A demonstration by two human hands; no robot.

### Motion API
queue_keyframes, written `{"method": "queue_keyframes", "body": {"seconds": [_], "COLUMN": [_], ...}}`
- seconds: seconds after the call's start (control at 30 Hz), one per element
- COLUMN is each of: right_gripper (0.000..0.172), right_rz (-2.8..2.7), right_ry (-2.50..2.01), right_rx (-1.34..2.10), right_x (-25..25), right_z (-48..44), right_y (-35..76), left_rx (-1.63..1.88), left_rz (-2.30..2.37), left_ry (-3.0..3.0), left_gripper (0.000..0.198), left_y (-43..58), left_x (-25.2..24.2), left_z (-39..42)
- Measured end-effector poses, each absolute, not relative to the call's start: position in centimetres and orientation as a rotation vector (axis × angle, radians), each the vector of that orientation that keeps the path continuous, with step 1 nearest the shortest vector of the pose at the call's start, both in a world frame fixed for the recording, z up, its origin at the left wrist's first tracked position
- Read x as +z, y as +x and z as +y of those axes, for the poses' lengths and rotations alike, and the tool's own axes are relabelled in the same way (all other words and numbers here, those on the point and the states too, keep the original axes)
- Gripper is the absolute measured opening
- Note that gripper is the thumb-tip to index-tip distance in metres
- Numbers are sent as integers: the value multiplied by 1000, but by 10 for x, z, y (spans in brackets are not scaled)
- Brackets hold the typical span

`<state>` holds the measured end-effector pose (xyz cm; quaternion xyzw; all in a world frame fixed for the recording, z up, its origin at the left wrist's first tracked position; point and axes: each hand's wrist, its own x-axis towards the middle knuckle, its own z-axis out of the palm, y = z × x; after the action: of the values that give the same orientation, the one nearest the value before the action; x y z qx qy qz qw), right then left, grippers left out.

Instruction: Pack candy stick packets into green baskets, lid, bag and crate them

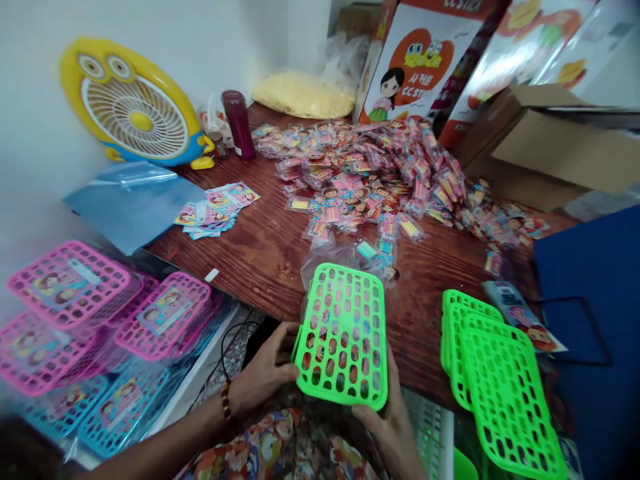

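Note:
A green plastic basket with a slotted lid is held between my two hands at the table's front edge. Small colourful packets show dimly through its slots. My left hand grips the basket's left side, thumb near the lower corner. On the right side, my right hand wraps round the lower corner with its thumb on the front rim. Clear plastic lies under or behind the basket's far end. Several green slotted lids are stacked to the right of my right hand.
A heap of small wrapped packets covers the back of the table. Printed cards lie at left near a yellow fan and a dark red bottle. Packed pink baskets and blue ones stand left. Cardboard boxes stand back right.

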<state>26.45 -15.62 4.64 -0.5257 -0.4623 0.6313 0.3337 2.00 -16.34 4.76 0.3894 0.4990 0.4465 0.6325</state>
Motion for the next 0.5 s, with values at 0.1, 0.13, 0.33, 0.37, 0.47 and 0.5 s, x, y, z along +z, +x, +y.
{"method": "queue_keyframes", "body": {"seconds": [0.1, 0.13, 0.33, 0.37, 0.47, 0.5], "right_gripper": [102, 101, 100, 100, 97, 97], "right_rz": [-1288, -1298, -1339, -1342, -1350, -1354], "right_ry": [-1390, -1400, -1435, -1440, -1454, -1460], "right_rx": [1532, 1513, 1411, 1391, 1363, 1358], "right_x": [32, 28, 24, 24, 24, 25], "right_z": [-152, -152, -151, -151, -150, -149], "right_y": [275, 277, 277, 276, 275, 275], "left_rx": [1069, 1073, 1098, 1086, 1058, 1057], "left_rz": [1456, 1548, 1484, 1480, 1401, 1367], "left_ry": [1114, 1240, 1945, 1987, 2011, 1988], "left_gripper": [29, 26, 20, 20, 20, 21], "left_y": [7, 3, -2, -2, -4, -5], "left_x": [43, 41, 34, 33, 33, 33], "left_z": [-151, -147, -126, -125, -123, -123]}}
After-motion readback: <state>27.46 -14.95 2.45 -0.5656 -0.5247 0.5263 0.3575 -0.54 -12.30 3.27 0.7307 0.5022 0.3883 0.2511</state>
